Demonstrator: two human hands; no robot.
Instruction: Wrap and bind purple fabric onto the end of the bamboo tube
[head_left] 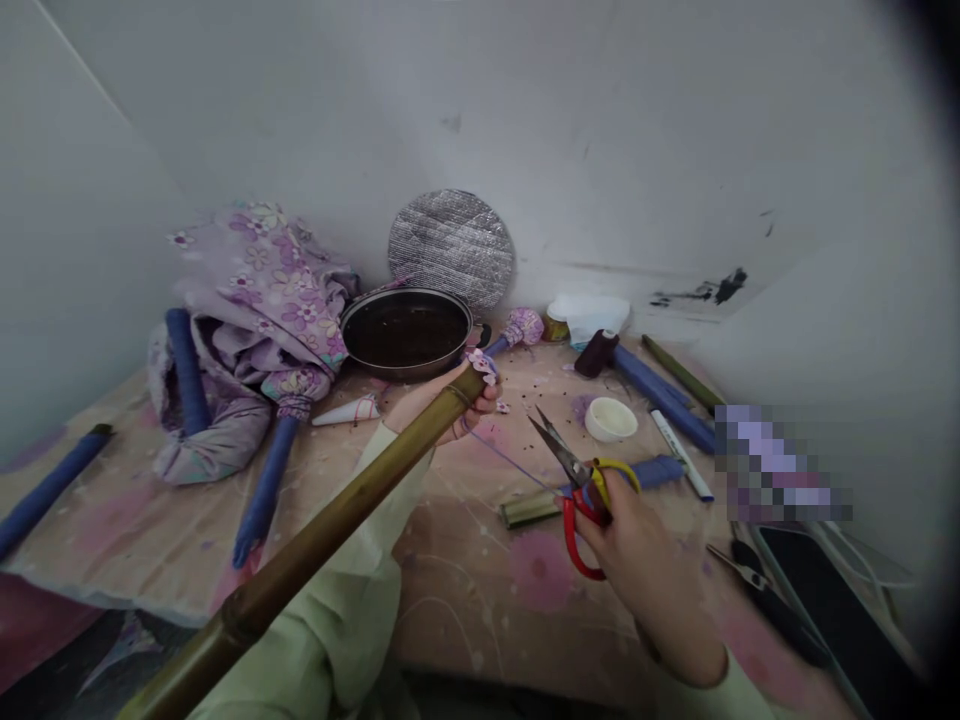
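left grip (442,405) closed around a bamboo pole (337,510), right grip (645,570) pinching red-handled scissors (577,520)

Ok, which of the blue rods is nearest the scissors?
The short blue rod right behind the red-and-yellow scissors in the right hand; every other blue rod lies farther off.

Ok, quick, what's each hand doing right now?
Left hand: closed, holding a bamboo pole.
Right hand: closed, holding red-and-yellow-handled scissors.

Pale walls (480,110) meet in a corner behind a flowered tablecloth (457,590).
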